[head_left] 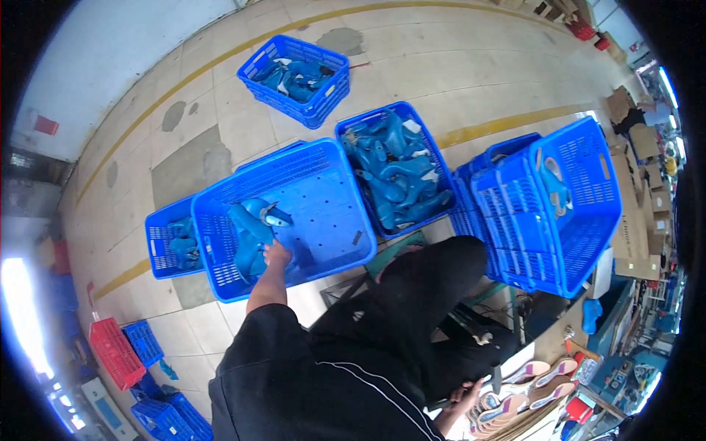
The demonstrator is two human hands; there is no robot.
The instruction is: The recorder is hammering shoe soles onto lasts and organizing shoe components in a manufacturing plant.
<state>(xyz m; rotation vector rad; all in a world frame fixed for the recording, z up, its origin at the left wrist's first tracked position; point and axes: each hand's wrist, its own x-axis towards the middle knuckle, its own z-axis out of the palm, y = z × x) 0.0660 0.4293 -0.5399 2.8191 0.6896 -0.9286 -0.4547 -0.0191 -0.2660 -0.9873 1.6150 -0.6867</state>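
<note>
Overhead view of a person leaning over a group of blue perforated plastic crates on a tiled floor. The left hand reaches down into the nearest large crate and rests among the few blue shoe lasts lying in its left half; the fingers are hidden behind the back of the hand, so whether they are closed on a last or merely touching one cannot be told. The right hand is at the lower right, near a row of flat insoles on a bench, and its grip likewise cannot be made out. The lasts appear to be moulded hard plastic: stiff, smooth and probably somewhat slippery, moderately heavy for one hand, and not fragile. Judging by their shape, the narrow waist between heel block and forepart, or the heel block itself, offers the surest hold; the rounded toe would tend to slide out of the fingers. A second crate, just right of and beyond the first, is heaped with more lasts; a third stands farther off, a small one lies left, and a tilted stack stands at the right.
</note>
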